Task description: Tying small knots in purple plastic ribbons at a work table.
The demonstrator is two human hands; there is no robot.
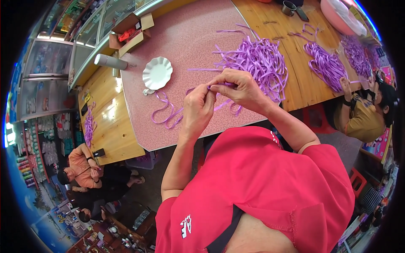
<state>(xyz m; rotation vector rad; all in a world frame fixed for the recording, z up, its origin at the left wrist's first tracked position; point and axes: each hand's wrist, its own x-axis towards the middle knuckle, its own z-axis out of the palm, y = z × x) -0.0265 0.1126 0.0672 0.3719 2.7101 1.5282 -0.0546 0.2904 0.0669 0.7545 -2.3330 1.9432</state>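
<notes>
By the left hand (198, 104) and the right hand (236, 87), a purple ribbon (226, 84) is pinched above the pink table (181, 38). The fingertips of both hands are closed and almost meet; the palms are curled loosely. Whether a knot or a fold is held between the fingertips cannot be told, since it is mostly covered.

With 12 o'clock pointing away from the wearer, loose ribbon is spread at 8 o'clock, and a pile (257, 59) of similar strips is heaped between 1 and 2 o'clock, close to the right hand. The held part could be lost if the pinch is relaxed on one side, because it is small. The strips could also be tangled if the held one is pulled across the pile. The dish (157, 72), between 9 and 10 o'clock, could be nudged if it is caught by the loose loops, which lie just beside it.

In this dish only its white inside is seen. At 10 o'clock, red stuff (128, 35) is held by an open carton (134, 43). At 2 o'clock, white sheeting (354, 24) is contained in a pink basin (333, 19). Between 1 and 2 o'clock, farther out, a metal cup (288, 8) is placed; its contents cannot be made out.
</notes>
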